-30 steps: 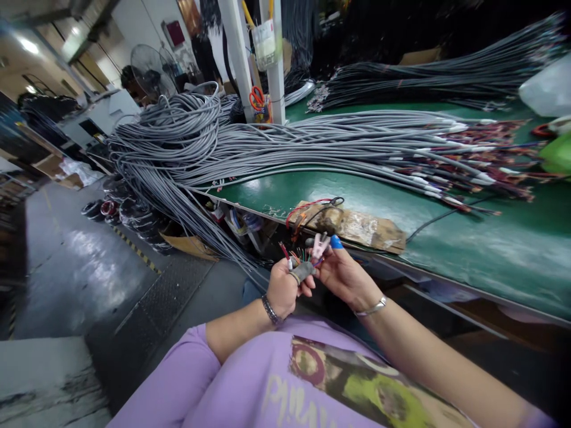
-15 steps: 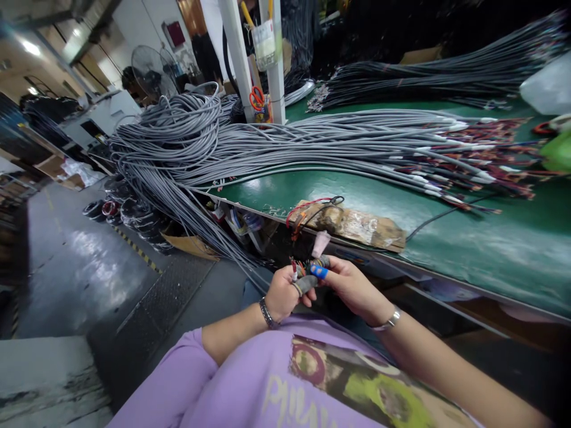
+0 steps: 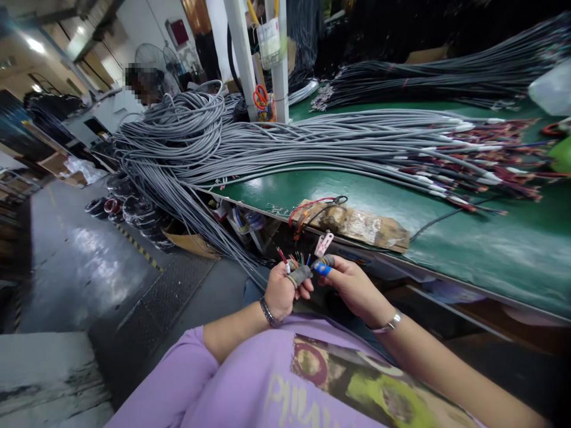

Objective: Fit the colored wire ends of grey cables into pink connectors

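Below the table's near edge my left hand [image 3: 281, 289] is closed round the end of a grey cable [image 3: 300, 273]. Thin coloured wires [image 3: 298, 258] fan out of that cable end. My right hand [image 3: 352, 285] is closed just to the right of it. A blue finger cot covers one fingertip, and a small pink clip [image 3: 324, 244] sticks up from the fingers. The two hands almost touch at the wire ends.
A green work table [image 3: 468, 238] carries a long bundle of grey cables [image 3: 312, 139] with stripped coloured ends at the right. A taped brown pad [image 3: 357, 223] with red and black leads lies at the table edge. Orange scissors [image 3: 261, 96] hang on a white post. Another person sits at far left.
My right hand dropped from a raised position, bringing the blue fingertip down to the wire ends, and the pink clip now stands above the fingers. The left hand barely moved.
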Motion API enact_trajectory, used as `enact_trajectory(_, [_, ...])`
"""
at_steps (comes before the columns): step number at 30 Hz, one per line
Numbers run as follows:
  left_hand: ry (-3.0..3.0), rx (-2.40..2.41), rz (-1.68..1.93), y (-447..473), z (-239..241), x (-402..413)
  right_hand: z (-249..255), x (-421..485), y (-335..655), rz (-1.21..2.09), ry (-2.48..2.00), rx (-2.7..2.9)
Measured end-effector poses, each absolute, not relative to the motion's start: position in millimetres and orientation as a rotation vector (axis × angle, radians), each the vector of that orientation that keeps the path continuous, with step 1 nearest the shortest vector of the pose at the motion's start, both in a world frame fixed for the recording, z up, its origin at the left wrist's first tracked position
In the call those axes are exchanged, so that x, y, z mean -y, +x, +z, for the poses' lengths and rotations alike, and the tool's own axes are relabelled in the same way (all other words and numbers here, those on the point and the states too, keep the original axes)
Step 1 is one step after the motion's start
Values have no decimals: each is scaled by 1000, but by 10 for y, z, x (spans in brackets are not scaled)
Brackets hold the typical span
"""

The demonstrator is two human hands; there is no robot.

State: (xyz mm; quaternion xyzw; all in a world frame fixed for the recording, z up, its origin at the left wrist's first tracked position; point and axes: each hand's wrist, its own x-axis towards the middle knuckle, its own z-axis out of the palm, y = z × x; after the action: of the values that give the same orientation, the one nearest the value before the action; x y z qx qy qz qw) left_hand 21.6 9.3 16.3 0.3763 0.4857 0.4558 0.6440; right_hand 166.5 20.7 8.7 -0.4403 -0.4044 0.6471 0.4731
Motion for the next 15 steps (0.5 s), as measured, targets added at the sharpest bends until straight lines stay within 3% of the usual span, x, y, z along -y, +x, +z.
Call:
enact_trajectory(9, [872,-1103,1002,231,136,-88,115,-191,1633,1681,-987,989])
enact_trajectory(15, [888,-1115,993,248,122,-65,127,-181,1602,1559,-1059,1000])
